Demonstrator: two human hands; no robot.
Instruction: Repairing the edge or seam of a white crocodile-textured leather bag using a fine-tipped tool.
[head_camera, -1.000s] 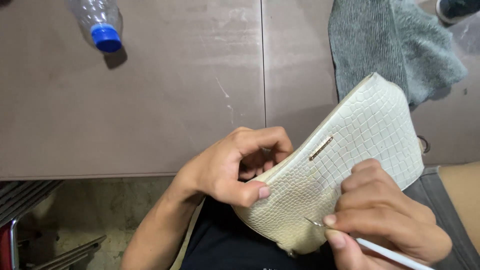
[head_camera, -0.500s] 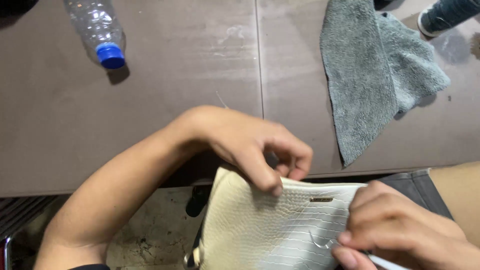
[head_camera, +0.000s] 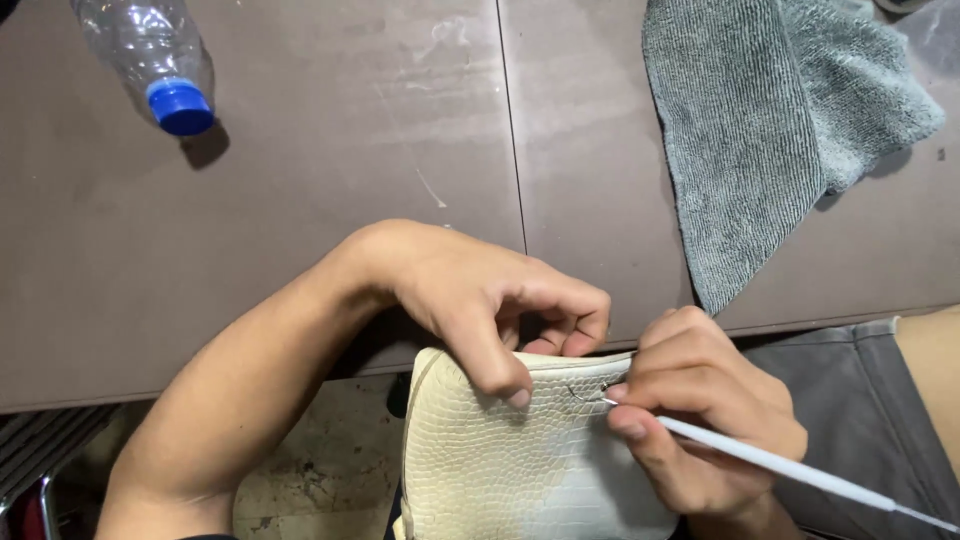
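One head-worn camera looks steeply down, close above the near edge of the brown bench (head_camera: 300, 260); beyond that edge the benchtop fills the view's upper half.

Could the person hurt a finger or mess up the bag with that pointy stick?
Maybe. The white stick's thin metal tip sits close to the left hand's thumb gripping the cream bag's top edge, so a slip could poke it. The tip could also scratch the bag's bumpy surface. The bag rests below the table edge, held only by the hands, so it might slide down.
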